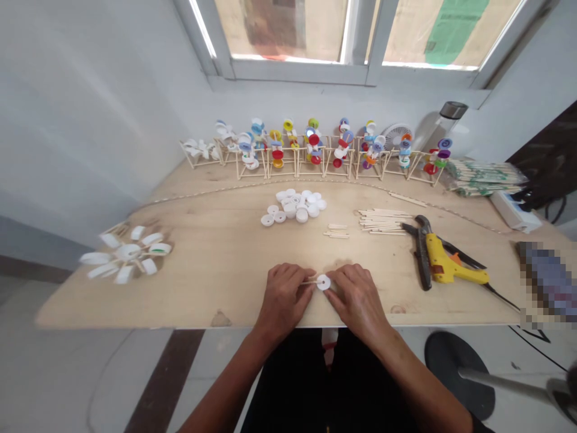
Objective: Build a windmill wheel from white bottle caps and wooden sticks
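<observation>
Right in front of me at the near edge of the bench (135, 307), my left grip (283, 297) is pinched narrow on a thin wooden craft stick (309, 282), and my right grip (358, 297) is closed just as tight against a white plastic bottle cap (323, 282). The stick runs straight to the cap, and the two meet between my hands, a little above the bench and close to its front edge. Just ahead of me, a heap of loose white caps (293, 205) sits mid-bench, with a few short stick pieces (337, 231) lying beside it. To the right, there's a stack of long craft sticks (385, 221), then a yellow hot glue gun (451, 267) lying right up against a pair of black-handled pliers (421, 252). Over on my left is a white wheel of caps and sticks (126, 255), lying flat. And along the back — a whole row of stick frames carrying colourful bottle caps (315, 147), lined up under the window (297, 36), with a small white fan (396, 135) behind them.
</observation>
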A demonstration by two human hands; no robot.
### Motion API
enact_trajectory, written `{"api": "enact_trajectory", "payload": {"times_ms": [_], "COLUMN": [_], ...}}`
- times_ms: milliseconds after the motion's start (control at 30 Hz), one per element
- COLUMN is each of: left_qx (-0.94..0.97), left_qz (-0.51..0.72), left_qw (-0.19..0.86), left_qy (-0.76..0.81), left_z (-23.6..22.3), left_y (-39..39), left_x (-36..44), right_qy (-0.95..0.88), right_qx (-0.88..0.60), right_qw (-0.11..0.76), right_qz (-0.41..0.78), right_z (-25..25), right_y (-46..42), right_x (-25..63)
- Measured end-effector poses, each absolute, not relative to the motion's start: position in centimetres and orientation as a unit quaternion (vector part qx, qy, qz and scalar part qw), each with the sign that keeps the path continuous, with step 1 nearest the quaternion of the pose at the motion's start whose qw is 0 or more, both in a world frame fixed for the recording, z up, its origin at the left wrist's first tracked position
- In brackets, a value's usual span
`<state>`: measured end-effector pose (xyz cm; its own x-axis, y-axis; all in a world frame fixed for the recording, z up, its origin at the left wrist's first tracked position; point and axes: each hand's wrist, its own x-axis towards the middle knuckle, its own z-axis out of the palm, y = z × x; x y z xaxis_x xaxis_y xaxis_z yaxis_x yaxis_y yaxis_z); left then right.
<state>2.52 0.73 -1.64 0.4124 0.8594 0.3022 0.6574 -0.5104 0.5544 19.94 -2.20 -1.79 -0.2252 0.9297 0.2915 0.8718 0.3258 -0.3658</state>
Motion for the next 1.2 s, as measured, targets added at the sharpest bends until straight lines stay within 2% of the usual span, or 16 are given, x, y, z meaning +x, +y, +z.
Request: {"api": "enact_trajectory", "payload": {"times_ms": [467, 733, 1200], "left_qx": [0.845, 0.842, 0.837], "left_qz": [0.266, 0.268, 0.293], "left_qw": [0.170, 0.160, 0.162], "left_qy": [0.432, 0.439, 0.432], "left_z": [-1.4, -1.7, -2.0], "left_y": [0.9, 1.1, 1.7], "left_x": [3.0, 3.3, 3.6], "right_qy": [-0.778, -0.762, -0.783], "right_qx": [-0.573, -0.591, -0.602], "right_qw": [0.249, 0.265, 0.155], "right_qz": [0.067, 0.011, -0.034], "right_z": [-2.0, -2.1, -0.1], "right_y": [-2.6, -1.5, 7.1], "right_x": [20.2, 22.9, 23.3]}}
